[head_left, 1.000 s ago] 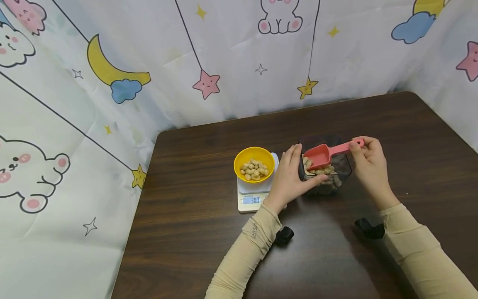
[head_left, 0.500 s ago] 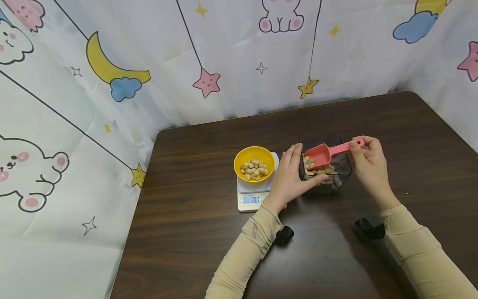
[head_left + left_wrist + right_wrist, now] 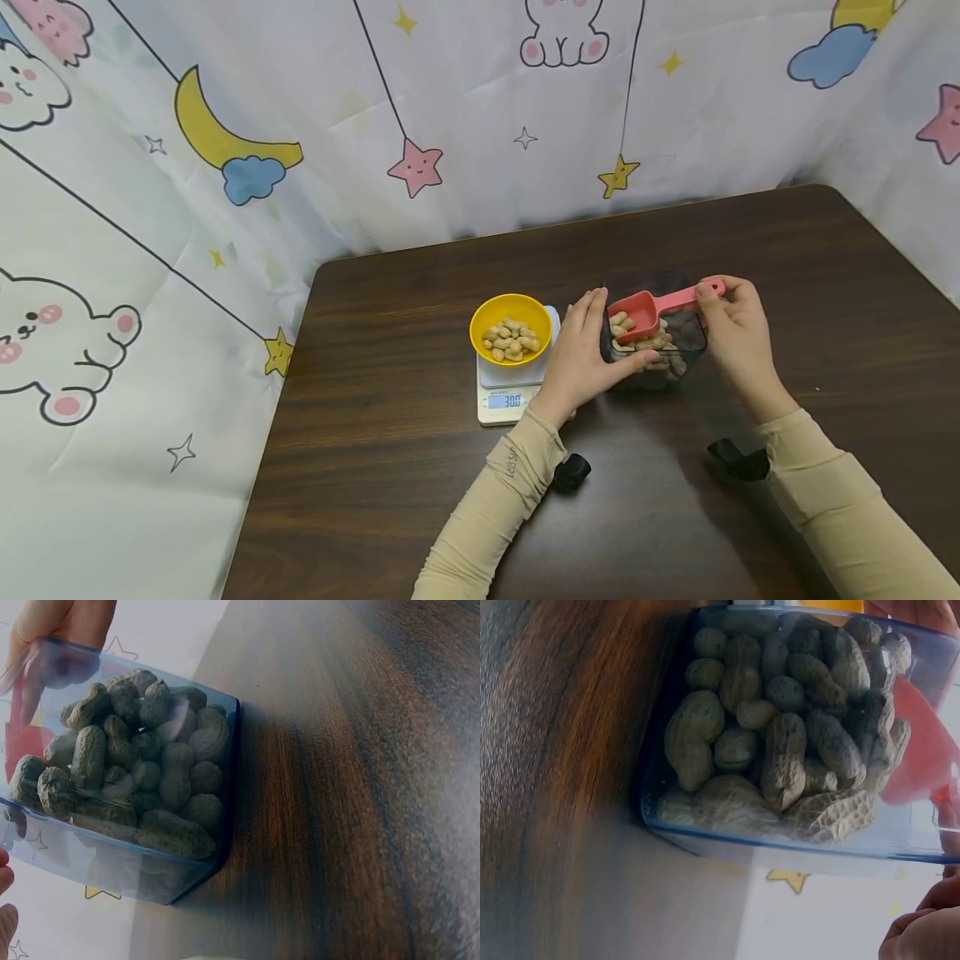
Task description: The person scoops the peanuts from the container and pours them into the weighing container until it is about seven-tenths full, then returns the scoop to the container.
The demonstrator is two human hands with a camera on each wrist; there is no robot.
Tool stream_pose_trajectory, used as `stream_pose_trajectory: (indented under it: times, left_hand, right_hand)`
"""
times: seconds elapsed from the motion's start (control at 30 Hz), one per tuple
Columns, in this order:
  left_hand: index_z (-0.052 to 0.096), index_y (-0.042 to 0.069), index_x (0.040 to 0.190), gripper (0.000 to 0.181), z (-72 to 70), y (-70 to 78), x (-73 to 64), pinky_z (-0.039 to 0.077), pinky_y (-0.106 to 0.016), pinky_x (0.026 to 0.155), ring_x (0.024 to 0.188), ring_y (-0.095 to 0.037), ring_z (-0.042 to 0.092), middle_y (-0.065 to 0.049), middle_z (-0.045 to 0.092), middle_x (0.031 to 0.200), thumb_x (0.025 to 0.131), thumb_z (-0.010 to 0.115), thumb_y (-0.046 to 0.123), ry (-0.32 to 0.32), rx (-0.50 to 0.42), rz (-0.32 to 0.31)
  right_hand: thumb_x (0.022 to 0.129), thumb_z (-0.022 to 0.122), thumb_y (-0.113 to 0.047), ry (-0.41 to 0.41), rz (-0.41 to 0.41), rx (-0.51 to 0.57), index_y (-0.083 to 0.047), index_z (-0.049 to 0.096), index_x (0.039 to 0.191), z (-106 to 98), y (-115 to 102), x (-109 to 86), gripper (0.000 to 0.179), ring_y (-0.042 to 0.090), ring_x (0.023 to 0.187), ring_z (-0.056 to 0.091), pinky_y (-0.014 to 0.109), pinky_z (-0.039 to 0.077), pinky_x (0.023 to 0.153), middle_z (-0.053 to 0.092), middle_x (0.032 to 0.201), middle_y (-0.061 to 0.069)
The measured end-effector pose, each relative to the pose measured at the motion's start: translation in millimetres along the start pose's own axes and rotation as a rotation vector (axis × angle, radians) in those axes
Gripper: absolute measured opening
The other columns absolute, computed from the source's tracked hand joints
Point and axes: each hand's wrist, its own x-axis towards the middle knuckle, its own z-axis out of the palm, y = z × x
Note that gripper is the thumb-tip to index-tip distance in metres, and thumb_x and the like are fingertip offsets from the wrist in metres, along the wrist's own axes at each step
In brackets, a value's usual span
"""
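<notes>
A clear dark-tinted plastic container (image 3: 652, 379) stands on the table with unshelled peanuts (image 3: 120, 765) in it. My left hand (image 3: 581, 358) rests against it, fingers straight along the left side and thumb stretched along the front rim. My right hand (image 3: 738, 333) pinches the handle of a pink scoop (image 3: 637, 313) between thumb and fingers. The scoop's bowl sits inside the container, tilted down among the upper peanuts. Through the container wall the right wrist view shows the pink scoop (image 3: 922, 750) beside the peanuts (image 3: 784, 750).
Left of the container a white kitchen scale (image 3: 491, 415) reads 30.0. It bears a yellow bowl (image 3: 487, 312) with several peanuts. Black straps (image 3: 572, 473) hang at both wrists. A patterned curtain (image 3: 480, 100) borders the dark wooden table (image 3: 375, 358).
My right hand has shifted slightly left, sliding the scoop left and deeper into the container. Some peanuts now show at the scoop's mouth. My left hand and the scale reading are unchanged.
</notes>
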Motion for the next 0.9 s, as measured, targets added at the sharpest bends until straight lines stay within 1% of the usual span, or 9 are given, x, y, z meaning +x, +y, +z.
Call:
stream_pose_trajectory:
  times: [0.03, 0.1, 0.23, 0.3, 0.47, 0.57, 0.67, 0.77, 0.9]
  left_hand:
    - [0.023, 0.015, 0.148, 0.096, 0.0, 0.0, 0.0, 0.028, -0.036, 0.115, 0.14, -0.016, 0.029, -0.001, 0.028, 0.152, 0.075, 0.065, 0.061, 0.001, 0.001, -0.001]
    - [0.023, 0.016, 0.148, 0.096, 0.1, -0.1, 0.1, 0.027, -0.036, 0.115, 0.14, -0.016, 0.029, -0.001, 0.028, 0.152, 0.075, 0.065, 0.061, -0.001, 0.003, -0.008]
    - [0.023, 0.017, 0.148, 0.096, 0.1, -0.5, 0.3, 0.028, -0.037, 0.115, 0.141, -0.016, 0.028, 0.001, 0.028, 0.153, 0.075, 0.064, 0.063, -0.009, -0.007, -0.021]
    - [0.023, 0.018, 0.148, 0.096, 0.3, -0.9, 0.5, 0.028, -0.038, 0.115, 0.141, -0.016, 0.028, 0.001, 0.028, 0.153, 0.075, 0.064, 0.063, -0.008, -0.015, -0.021]
    - [0.022, 0.02, 0.149, 0.096, 1.3, -2.2, 1.4, 0.028, -0.038, 0.115, 0.141, -0.015, 0.027, 0.002, 0.027, 0.153, 0.075, 0.065, 0.062, -0.011, -0.034, -0.019]
    - [0.02, 0.021, 0.149, 0.096, 1.4, -2.1, 1.6, 0.03, -0.038, 0.114, 0.141, -0.015, 0.027, 0.001, 0.026, 0.153, 0.075, 0.065, 0.061, -0.011, -0.048, -0.02]
    - [0.021, 0.021, 0.149, 0.096, 1.5, -1.9, 1.7, 0.028, -0.038, 0.115, 0.141, -0.015, 0.026, 0.001, 0.027, 0.153, 0.074, 0.066, 0.06, -0.006, -0.057, -0.019]
    - [0.021, 0.019, 0.149, 0.096, 1.9, -1.8, 1.7, 0.027, -0.037, 0.115, 0.142, -0.014, 0.026, 0.001, 0.027, 0.153, 0.074, 0.068, 0.059, -0.003, -0.064, -0.015]
    - [0.022, 0.018, 0.149, 0.096, 2.1, -1.7, 1.6, 0.026, -0.038, 0.116, 0.142, -0.015, 0.025, 0.0, 0.027, 0.153, 0.074, 0.068, 0.058, -0.004, -0.072, -0.009]
  right_hand:
    - [0.094, 0.053, -0.023, 0.011, 0.016, 0.054, -0.019, 0.044, 0.105, 0.2, -0.2, -0.3, 0.015, 0.001, 0.072, 0.049, 0.009, 0.041, 0.062, 0.053, 0.087, -0.007]
    - [0.092, 0.054, -0.024, 0.036, 0.045, 0.134, -0.018, 0.045, 0.104, -0.2, -0.5, -0.7, 0.016, 0.005, 0.073, 0.047, 0.01, 0.04, 0.064, 0.052, 0.088, -0.004]
    - [0.09, 0.057, -0.025, 0.065, 0.085, 0.259, -0.014, 0.044, 0.104, -3.1, 0.0, -2.1, 0.022, 0.007, 0.073, 0.045, 0.012, 0.038, 0.064, 0.052, 0.09, -0.002]
    - [0.089, 0.058, -0.024, 0.074, 0.098, 0.342, -0.011, 0.043, 0.104, -4.3, 0.8, -2.5, 0.025, 0.008, 0.073, 0.046, 0.013, 0.038, 0.064, 0.051, 0.091, 0.0]
    - [0.088, 0.06, -0.021, 0.097, 0.104, 0.47, -0.007, 0.04, 0.104, -5.5, 1.7, -4.4, 0.028, 0.009, 0.073, 0.042, 0.014, 0.038, 0.064, 0.043, 0.093, 0.003]
    - [0.086, 0.062, -0.02, 0.121, 0.094, 0.528, -0.005, 0.04, 0.103, -5.7, 2.2, -5.2, 0.031, 0.01, 0.072, 0.039, 0.014, 0.038, 0.063, 0.044, 0.091, 0.003]
    - [0.085, 0.063, -0.019, 0.137, 0.091, 0.595, -0.004, 0.041, 0.103, -7.7, 3.6, -6.3, 0.032, 0.011, 0.07, 0.04, 0.015, 0.037, 0.062, 0.055, 0.086, 0.003]
    - [0.086, 0.062, -0.017, 0.134, 0.092, 0.66, -0.003, 0.041, 0.102, -11.1, 5.4, -7.7, 0.03, 0.011, 0.069, 0.039, 0.016, 0.035, 0.061, 0.061, 0.08, 0.003]
    - [0.086, 0.062, -0.015, 0.123, 0.095, 0.708, -0.002, 0.041, 0.103, -14.2, 6.4, -9.1, 0.03, 0.011, 0.068, 0.04, 0.017, 0.033, 0.06, 0.062, 0.078, 0.005]
